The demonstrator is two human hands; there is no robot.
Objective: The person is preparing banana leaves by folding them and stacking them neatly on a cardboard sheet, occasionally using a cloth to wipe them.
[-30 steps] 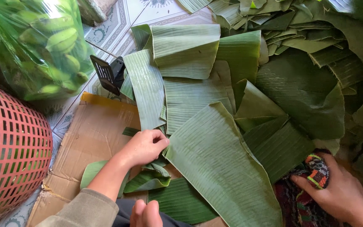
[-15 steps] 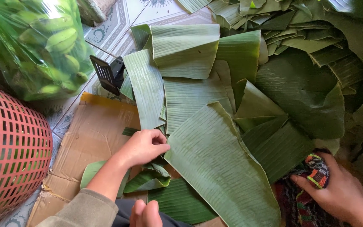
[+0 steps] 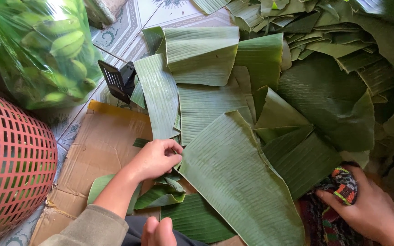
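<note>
My left hand point(image 3: 157, 157) pinches the left edge of a large pale-green banana leaf point(image 3: 238, 177) that lies across the middle, underside up. Small folded leaf scraps point(image 3: 163, 193) sit just below that hand. My right hand point(image 3: 370, 210) at the lower right grips a multicoloured knitted cloth point(image 3: 338, 196) next to the leaf's right side. More cut banana leaves point(image 3: 197, 68) are spread behind it. My toes point(image 3: 158, 231) show at the bottom edge.
A flattened cardboard sheet point(image 3: 101, 146) lies on the tiled floor at left. A red plastic basket point(image 3: 12, 168) stands at the far left. A clear bag of green bananas point(image 3: 46, 50) is at the top left. A black plastic object point(image 3: 117, 81) lies beside the leaves. Piled dark leaves point(image 3: 343, 68) fill the right.
My left hand has shifted slightly on the big leaf's edge, fingers curling tighter. My right hand stays on the cloth.
</note>
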